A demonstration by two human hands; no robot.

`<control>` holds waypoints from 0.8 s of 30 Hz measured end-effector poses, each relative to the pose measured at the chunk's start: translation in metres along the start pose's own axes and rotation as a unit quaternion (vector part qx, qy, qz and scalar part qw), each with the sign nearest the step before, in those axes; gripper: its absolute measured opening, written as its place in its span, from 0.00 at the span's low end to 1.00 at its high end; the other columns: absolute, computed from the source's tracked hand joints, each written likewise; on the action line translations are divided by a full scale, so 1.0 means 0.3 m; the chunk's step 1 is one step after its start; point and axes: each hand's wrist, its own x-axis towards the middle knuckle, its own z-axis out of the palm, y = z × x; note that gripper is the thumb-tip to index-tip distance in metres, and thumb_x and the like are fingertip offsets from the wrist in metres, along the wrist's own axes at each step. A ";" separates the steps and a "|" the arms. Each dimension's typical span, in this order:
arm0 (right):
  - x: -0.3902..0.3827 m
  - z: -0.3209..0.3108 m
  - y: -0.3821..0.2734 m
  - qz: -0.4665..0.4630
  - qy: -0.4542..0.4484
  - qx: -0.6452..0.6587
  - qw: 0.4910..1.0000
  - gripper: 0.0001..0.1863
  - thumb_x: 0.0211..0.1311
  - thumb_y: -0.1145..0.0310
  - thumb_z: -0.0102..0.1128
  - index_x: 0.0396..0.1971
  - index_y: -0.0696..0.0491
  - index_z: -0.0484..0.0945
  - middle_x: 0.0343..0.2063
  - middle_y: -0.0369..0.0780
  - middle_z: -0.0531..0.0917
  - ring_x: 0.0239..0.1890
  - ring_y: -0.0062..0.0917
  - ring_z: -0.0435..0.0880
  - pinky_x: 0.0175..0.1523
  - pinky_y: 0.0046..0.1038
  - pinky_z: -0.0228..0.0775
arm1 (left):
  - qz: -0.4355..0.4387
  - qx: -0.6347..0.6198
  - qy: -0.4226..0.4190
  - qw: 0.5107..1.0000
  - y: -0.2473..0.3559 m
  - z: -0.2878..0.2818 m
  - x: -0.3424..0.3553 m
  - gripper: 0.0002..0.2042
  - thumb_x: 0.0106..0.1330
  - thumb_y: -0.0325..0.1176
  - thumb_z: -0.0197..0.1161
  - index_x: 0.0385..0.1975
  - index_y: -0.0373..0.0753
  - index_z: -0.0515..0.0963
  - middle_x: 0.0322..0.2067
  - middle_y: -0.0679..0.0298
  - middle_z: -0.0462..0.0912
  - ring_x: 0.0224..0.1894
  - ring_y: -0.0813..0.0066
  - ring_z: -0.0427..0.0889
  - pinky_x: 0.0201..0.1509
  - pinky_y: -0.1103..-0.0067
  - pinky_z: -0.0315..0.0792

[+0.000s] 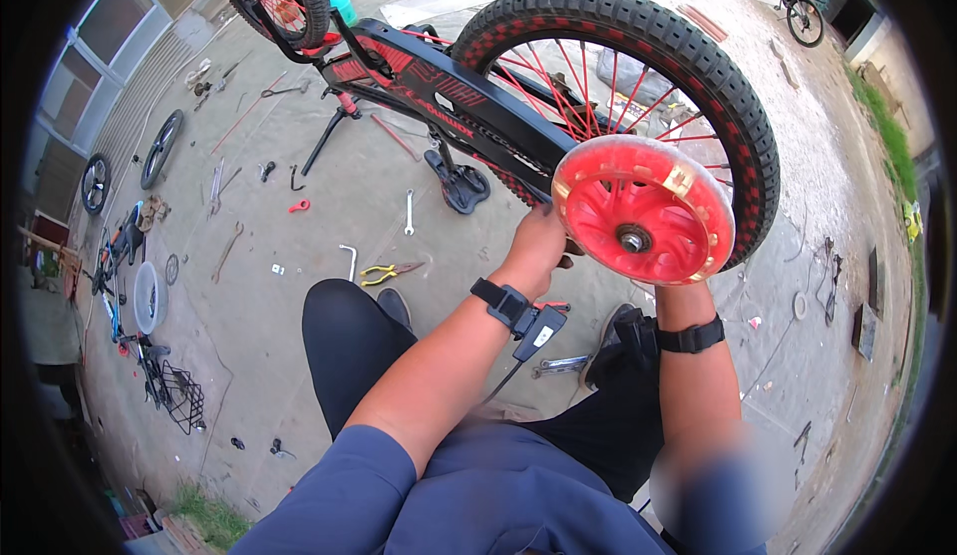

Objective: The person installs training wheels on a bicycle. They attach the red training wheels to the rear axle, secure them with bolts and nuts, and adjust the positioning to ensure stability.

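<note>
A black and red bicycle (429, 106) stands upside down in front of me, its saddle (459, 184) on the ground. Its spoked wheel with a knobbly tyre (733, 81) rises at the right. A small red training wheel (598, 196) with a clear rim and a central axle nut is beside that wheel, nearest to me. My left hand (539, 248) is at the training wheel's left edge, fingers curled and partly hidden, on something I cannot make out. My right forearm (698, 385) reaches up behind the training wheel, which hides that hand's fingers.
Pliers with yellow handles (391, 273), a combination wrench (409, 213), an L-shaped wrench (348, 259) and a red ring-ended part (299, 206) lie on the concrete. Another small bicycle (118, 286) and a white basin (149, 296) are at left. Chrome wrenches (561, 366) lie between my feet.
</note>
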 end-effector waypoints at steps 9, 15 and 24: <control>-0.006 0.007 0.010 -0.009 -0.003 0.046 0.999 0.17 0.61 0.68 0.64 0.48 0.60 0.79 0.41 0.43 0.87 0.41 0.26 0.86 0.45 0.29 0.77 | -0.034 -0.008 -0.001 0.999 0.048 -0.001 -0.020 0.16 0.74 0.48 0.52 0.38 0.41 0.77 0.26 0.67 0.82 0.25 0.77 0.79 0.25 0.80 0.66; -0.019 0.016 0.009 -0.027 -0.007 0.119 0.993 0.16 0.62 0.69 0.64 0.48 0.60 0.80 0.42 0.43 0.87 0.41 0.27 0.86 0.45 0.29 0.78 | 0.174 0.114 0.017 0.978 -0.021 -0.041 0.045 0.14 0.72 0.44 0.55 0.36 0.39 0.77 0.25 0.65 0.83 0.23 0.76 0.79 0.24 0.80 0.66; 0.009 0.041 0.014 -0.010 -0.003 0.251 0.968 0.15 0.62 0.69 0.63 0.47 0.60 0.80 0.42 0.43 0.87 0.41 0.27 0.87 0.44 0.29 0.79 | 0.008 0.055 -0.003 0.998 0.068 -0.003 -0.027 0.13 0.72 0.42 0.53 0.39 0.39 0.77 0.26 0.65 0.83 0.25 0.78 0.80 0.25 0.81 0.66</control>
